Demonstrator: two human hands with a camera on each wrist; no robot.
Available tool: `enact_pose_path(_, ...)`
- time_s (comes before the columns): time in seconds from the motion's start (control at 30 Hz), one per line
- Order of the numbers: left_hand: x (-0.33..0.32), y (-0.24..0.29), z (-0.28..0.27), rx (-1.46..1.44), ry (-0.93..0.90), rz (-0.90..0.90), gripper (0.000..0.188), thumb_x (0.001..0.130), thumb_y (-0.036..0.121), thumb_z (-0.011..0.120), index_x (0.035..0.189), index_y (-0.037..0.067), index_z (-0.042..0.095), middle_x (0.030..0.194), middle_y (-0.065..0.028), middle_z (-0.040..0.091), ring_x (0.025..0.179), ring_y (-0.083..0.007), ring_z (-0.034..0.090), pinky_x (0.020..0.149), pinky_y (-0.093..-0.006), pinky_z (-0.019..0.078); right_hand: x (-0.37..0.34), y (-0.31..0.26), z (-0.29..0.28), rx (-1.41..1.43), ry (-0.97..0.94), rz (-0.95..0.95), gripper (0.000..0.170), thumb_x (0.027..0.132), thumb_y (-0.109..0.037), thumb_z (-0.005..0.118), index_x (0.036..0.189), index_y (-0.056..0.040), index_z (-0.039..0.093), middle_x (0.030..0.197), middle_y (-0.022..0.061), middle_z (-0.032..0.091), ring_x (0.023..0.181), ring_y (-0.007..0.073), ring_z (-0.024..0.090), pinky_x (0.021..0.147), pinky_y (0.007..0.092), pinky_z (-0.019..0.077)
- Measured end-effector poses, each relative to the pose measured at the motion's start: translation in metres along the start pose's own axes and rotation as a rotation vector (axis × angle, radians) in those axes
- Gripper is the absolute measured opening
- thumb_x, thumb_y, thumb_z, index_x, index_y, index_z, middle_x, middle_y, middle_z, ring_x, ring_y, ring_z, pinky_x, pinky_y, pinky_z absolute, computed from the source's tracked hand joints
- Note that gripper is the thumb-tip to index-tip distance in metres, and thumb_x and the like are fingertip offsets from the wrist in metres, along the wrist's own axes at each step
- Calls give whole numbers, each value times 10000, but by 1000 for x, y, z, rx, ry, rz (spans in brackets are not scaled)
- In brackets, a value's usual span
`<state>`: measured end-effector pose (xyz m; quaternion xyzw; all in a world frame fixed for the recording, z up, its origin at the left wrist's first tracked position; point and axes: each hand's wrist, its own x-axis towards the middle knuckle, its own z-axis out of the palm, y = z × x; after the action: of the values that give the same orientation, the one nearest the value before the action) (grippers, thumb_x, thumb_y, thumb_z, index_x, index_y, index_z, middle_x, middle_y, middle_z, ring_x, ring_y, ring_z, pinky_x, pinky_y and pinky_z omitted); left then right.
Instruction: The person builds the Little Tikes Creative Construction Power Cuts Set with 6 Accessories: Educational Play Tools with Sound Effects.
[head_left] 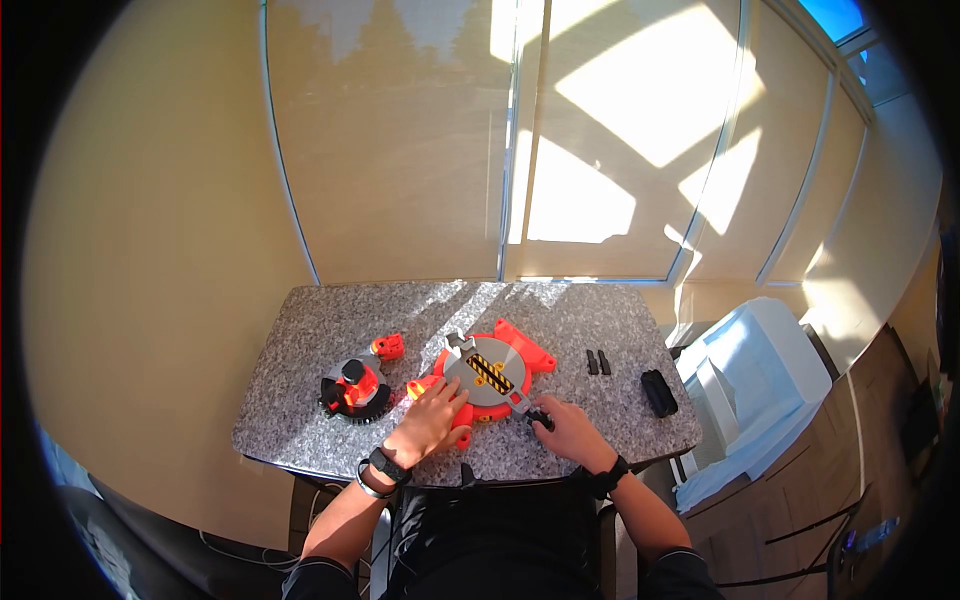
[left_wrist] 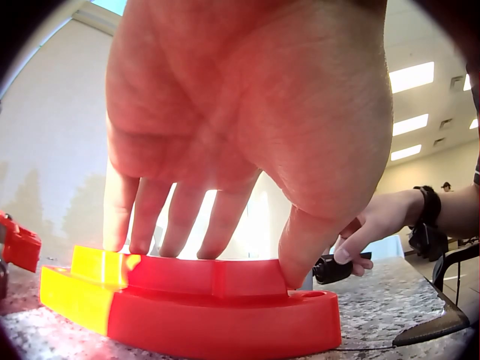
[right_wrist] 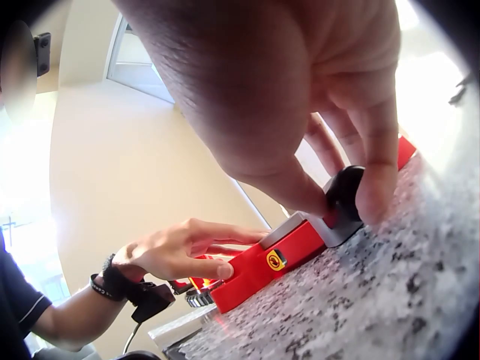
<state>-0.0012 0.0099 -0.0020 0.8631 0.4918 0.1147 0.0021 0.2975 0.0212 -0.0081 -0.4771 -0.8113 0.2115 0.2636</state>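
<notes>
Nearest you, below the round base (head_left: pixel 509 361), your 2 forearms reach over the near edge of a speckled grey table (head_left: pixel 290 330), a black band on each wrist. A small black piece (head_left: pixel 467 475) sits at that table edge, on the near side of the round base.

Your left hand (head_left: pixel 430 418) lies at the near-left of the round base, fingers nearly straight with gaps between them, the thumb apart at its red side. Your right hand (head_left: pixel 575 432) is at the near-right edge of the round base, thumb and fingers pinching a black part (head_left: pixel 540 416) beside a grey bracket.

The round base rests on the table, a grey disc ringed in red with a black-and-yellow striped X on top. To its left stands a red and black assembly (head_left: pixel 355 390) with a toothed black rim; a small red piece (head_left: pixel 388 347) lies between them, slightly farther off. To the right of the round base are 2 slim black pieces (head_left: pixel 598 362), then a chunky black block (head_left: pixel 659 393).

Beyond the table, right of the round base, is a pale folding chair (head_left: pixel 755 350); straight past it, sunlit tan panels (head_left: pixel 390 150).
</notes>
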Motion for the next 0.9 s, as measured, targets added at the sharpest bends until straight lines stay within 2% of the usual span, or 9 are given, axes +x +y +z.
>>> enact_pose_path(0.13,0,1,-1,15,-8,4,655,913,401,697,1419,14,541,1511,-246,468,1411,-390,439,1184,-447,373,1,0,-1,-8,-68,43,449,832,-186,749,1217,-36,574,1090,211,661,1012,417,656,885,482,529)
enact_pose_path(0.2,1,0,-1,20,-6,8,655,913,402,696,1418,15,542,1510,-245,469,1409,-391,442,1182,-447,376,-1,-4,-3,-44,-13,-58,478,824,-183,757,1237,-37,566,1124,202,632,1021,423,652,892,483,535)
enact_pose_path(0.3,1,-1,1,21,1,13,654,910,402,698,1416,17,544,1509,-242,471,1405,-392,446,1178,-449,381,0,-5,-4,-19,-31,-41,492,823,-169,758,1254,-38,562,1143,194,609,1025,421,652,900,482,538)
enact_pose_path(0.63,0,-1,1,15,13,15,649,903,388,705,1409,14,549,1508,-244,470,1402,-394,447,1175,-446,384,1,4,1,-2,-3,-37,483,845,-170,725,1277,-22,565,1161,229,642,1022,412,656,901,475,535)
enact_pose_path(0.7,0,-1,1,13,11,13,651,902,389,706,1410,14,549,1510,-244,468,1403,-393,446,1176,-445,383,2,4,1,3,-51,1,487,850,-185,717,1281,-20,563,1160,238,651,1032,414,655,897,479,535)
enact_pose_path(0.8,0,0,-1,11,9,10,653,902,392,705,1411,15,550,1512,-243,467,1404,-392,444,1177,-444,382,1,3,1,-25,-7,-86,506,832,-173,738,1284,-33,559,1150,225,639,1039,421,651,894,484,539)
enact_pose_path(0.9,0,0,0,9,9,9,652,906,395,702,1413,15,549,1511,-242,467,1405,-391,443,1178,-445,381,-1,-7,-4,-9,-22,-64,532,813,-157,759,1292,-53,554,1151,210,615,1048,429,646,895,486,543)
